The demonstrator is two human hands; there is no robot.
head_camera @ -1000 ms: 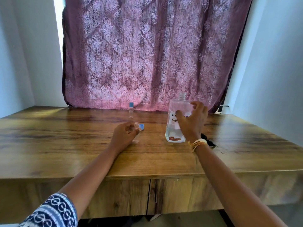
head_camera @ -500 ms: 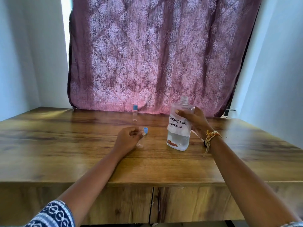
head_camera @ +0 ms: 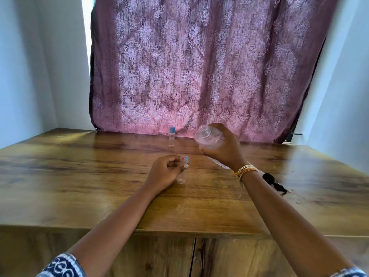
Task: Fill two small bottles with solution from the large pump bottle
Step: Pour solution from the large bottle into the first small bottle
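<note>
My right hand wraps the big bottle, tilted, mouth left over the counter. My left hand pinches the vial upright. Wet plastic looks slippery; I'd grip mid-body.

Both arms are bare to short navy-and-white patterned sleeves. Yellow-orange thread bands, perhaps several strands, circle the right wrist.

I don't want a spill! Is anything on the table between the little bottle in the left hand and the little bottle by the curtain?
No. In the head view, only bare wooden table lies between the held small bottle and the capped small bottle.
</note>
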